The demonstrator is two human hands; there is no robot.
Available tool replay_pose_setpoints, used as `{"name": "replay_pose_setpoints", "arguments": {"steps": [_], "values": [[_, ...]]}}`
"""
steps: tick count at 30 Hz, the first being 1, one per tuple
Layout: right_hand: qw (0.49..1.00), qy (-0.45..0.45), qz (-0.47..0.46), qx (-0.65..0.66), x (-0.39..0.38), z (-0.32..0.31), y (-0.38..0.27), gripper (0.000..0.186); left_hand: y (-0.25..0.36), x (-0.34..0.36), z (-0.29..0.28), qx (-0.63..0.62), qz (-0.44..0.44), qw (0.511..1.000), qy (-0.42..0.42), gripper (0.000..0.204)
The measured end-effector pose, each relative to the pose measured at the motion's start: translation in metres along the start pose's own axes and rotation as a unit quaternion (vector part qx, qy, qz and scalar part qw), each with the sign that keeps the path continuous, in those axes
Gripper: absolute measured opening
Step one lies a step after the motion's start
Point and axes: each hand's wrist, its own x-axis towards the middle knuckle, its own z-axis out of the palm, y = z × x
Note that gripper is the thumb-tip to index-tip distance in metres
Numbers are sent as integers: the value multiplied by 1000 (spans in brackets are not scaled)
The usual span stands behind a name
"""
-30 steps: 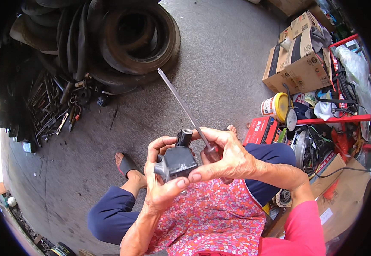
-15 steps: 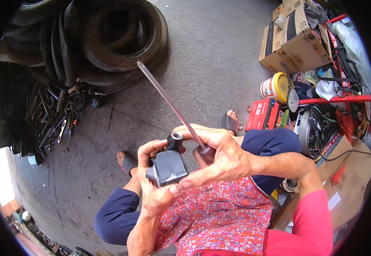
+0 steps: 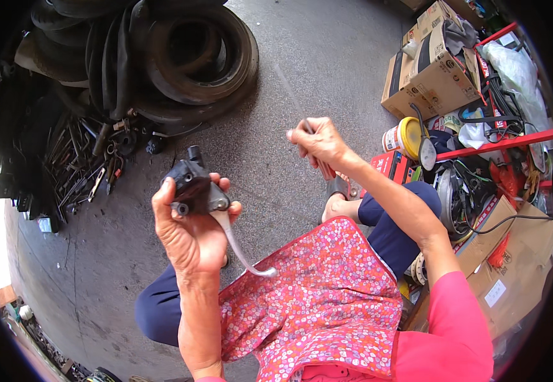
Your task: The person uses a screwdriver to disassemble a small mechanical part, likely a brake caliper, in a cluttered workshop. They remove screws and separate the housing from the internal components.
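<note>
My left hand point(image 3: 190, 242) is closed around a brake lever assembly point(image 3: 188, 184), a black master cylinder body with a round stub on top. Its curved silver lever point(image 3: 233, 245) hangs down toward the floral apron point(image 3: 327, 286). To the right and apart from it, my right hand point(image 3: 328, 143) grips a screwdriver point(image 3: 291, 95). The shaft points up and away, smeared by motion near its tip. Part of the reddish handle shows below the fist.
Black tyres point(image 3: 241, 76) are stacked at the far left beside scattered hand tools point(image 3: 76, 156). On the right are a cardboard box point(image 3: 432, 83), a yellow-lidded tub point(image 3: 410, 137), a red box point(image 3: 391, 165), a round mirror point(image 3: 427, 155) and a red metal bar point(image 3: 499, 144).
My hands have moved apart. The left has shifted left and turned the assembly, bringing its lever into view. The right has moved up and away with the screwdriver, now off the assembly.
</note>
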Motion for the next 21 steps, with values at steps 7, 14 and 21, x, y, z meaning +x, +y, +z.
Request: {"name": "replay_pose_setpoints", "arguments": {"steps": [7,14,21], "values": [[984,40,96,-148,48,48,149,16,17,-15,-3,-11,76,995,65,43],[948,132,115,-265,74,94,250,23,2,-10,-3,-23,39,983,180,61],[933,208,167,-242,93,115,261,23,-2,1,0,31,-12,973,228,71]]}}
